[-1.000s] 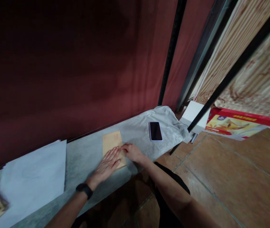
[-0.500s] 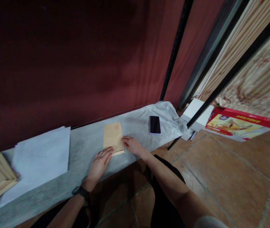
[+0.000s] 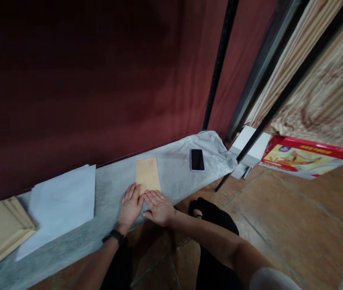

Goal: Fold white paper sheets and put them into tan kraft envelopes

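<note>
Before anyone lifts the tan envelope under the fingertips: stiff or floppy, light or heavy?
The tan envelope probably flexes easily: it looks like thin paper lying flat. Likely light too, with no visible bulge. Pushed, it would probably slide rather than tip, being so low on the grey cloth.

Dim overall, light source out of frame; wall (image 3: 83, 80) drops to near-black at upper left, floor (image 3: 286, 217) in dark shadow under the cloth (image 3: 176, 169). Wide-angle stretch toward the edges, fabric (image 3: 328, 88) smeared at right. Envelope (image 3: 147, 173) print too soft to read.
</note>
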